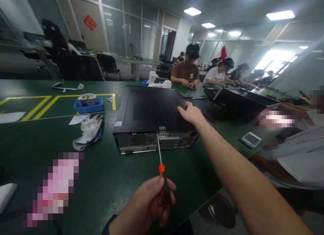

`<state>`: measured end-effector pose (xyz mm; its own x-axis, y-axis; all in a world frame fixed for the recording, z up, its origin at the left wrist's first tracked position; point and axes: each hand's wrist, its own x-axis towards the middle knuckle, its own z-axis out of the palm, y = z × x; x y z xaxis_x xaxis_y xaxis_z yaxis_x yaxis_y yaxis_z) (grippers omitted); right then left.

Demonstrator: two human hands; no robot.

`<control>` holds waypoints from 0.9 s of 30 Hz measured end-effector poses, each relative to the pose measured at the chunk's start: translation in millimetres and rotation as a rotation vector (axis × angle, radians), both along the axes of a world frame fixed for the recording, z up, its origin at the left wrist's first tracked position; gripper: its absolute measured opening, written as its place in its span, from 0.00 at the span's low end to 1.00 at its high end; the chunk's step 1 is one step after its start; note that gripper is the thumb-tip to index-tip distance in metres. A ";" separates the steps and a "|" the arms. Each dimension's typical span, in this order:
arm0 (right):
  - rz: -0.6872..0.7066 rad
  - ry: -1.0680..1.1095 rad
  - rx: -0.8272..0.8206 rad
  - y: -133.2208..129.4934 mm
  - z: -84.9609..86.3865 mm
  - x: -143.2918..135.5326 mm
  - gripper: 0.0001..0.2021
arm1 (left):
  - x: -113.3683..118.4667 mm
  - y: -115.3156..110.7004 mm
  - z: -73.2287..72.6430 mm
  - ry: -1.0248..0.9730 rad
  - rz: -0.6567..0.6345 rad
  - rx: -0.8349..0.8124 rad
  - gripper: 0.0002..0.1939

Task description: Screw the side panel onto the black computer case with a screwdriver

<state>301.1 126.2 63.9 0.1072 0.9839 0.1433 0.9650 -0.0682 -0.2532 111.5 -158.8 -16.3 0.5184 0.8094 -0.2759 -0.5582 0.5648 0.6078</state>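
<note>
A black desktop computer case lies on its side on the green table, its rear panel facing me. My left hand is closed around the orange-and-black handle of a screwdriver. The screwdriver's shaft points away from me, and its tip meets the rear panel near the top edge, at about the middle. Whether a screw sits under the tip is too small to see. On the case's right side rests my right hand, thumb apart on the top panel; its other fingers are partly hidden.
A blue tray with small parts and white-and-grey gloves lie left of the case. White devices stand behind it. To the right are another opened case and a small grey-framed device. Several people work along the table.
</note>
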 end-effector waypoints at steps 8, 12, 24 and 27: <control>0.010 0.010 -0.014 -2.4 2.5 -0.9 0.34 | 1.3 1.3 -8.2 -0.091 -0.020 0.024 0.17; 0.002 0.014 -0.019 -4.1 4.2 -2.1 0.33 | 2.7 1.2 -11.3 -0.089 -0.002 0.048 0.15; -0.001 0.022 -0.012 -5.3 6.6 -4.0 0.32 | 6.9 6.5 -17.8 -0.099 -0.018 0.084 0.15; -0.001 0.027 -0.010 -4.6 6.6 -3.8 0.33 | 6.8 7.6 -18.5 -0.109 -0.023 0.079 0.14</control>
